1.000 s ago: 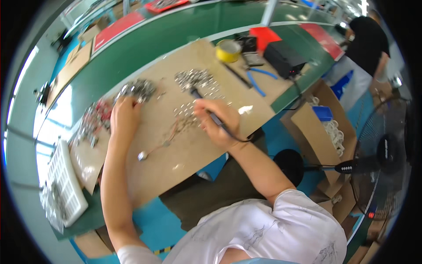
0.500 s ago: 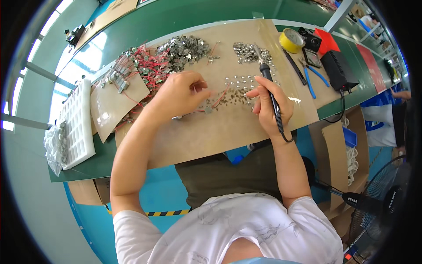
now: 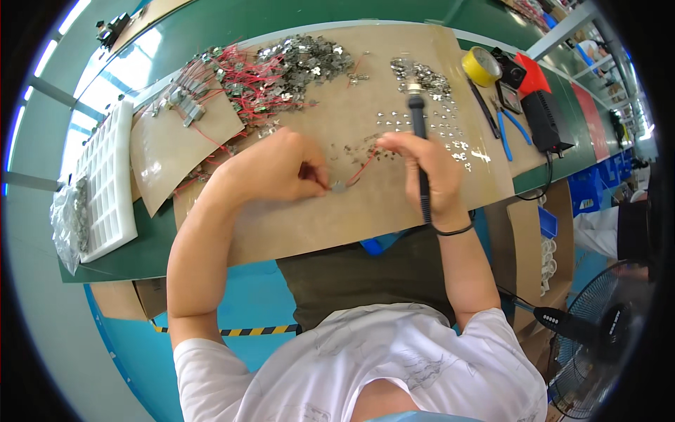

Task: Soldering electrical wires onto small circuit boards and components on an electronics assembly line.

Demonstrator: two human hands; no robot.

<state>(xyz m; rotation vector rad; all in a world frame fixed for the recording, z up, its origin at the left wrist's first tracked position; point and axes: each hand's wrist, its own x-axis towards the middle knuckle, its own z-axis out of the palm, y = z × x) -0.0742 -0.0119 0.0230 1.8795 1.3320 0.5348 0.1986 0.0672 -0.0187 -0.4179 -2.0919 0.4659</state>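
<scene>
My right hand (image 3: 437, 172) grips a soldering iron (image 3: 418, 116), its black handle upright in the fist and its metal end pointing to the far side. The right thumb and a fingertip stretch left to the end of a red wire (image 3: 363, 167); whether they touch it I cannot tell. That wire runs to a small grey metal part (image 3: 339, 186) near the board's middle. My left hand (image 3: 292, 169) is closed in a pinch at the part's left edge, its fingertips hiding that side. Tiny brown pieces (image 3: 358, 150) lie scattered between the hands.
Far left are a pile of red-wired metal parts (image 3: 239, 84) and a white compartment tray (image 3: 112, 183). Silver pieces (image 3: 429, 79) lie far right, near yellow tape (image 3: 481, 66), blue-handled pliers (image 3: 513, 126) and a black box (image 3: 545, 119). A fan (image 3: 590, 337) stands at the lower right.
My left hand has moved nearer and reached the small metal part. My right hand has turned the soldering iron more upright, its thumb now by the red wire's end.
</scene>
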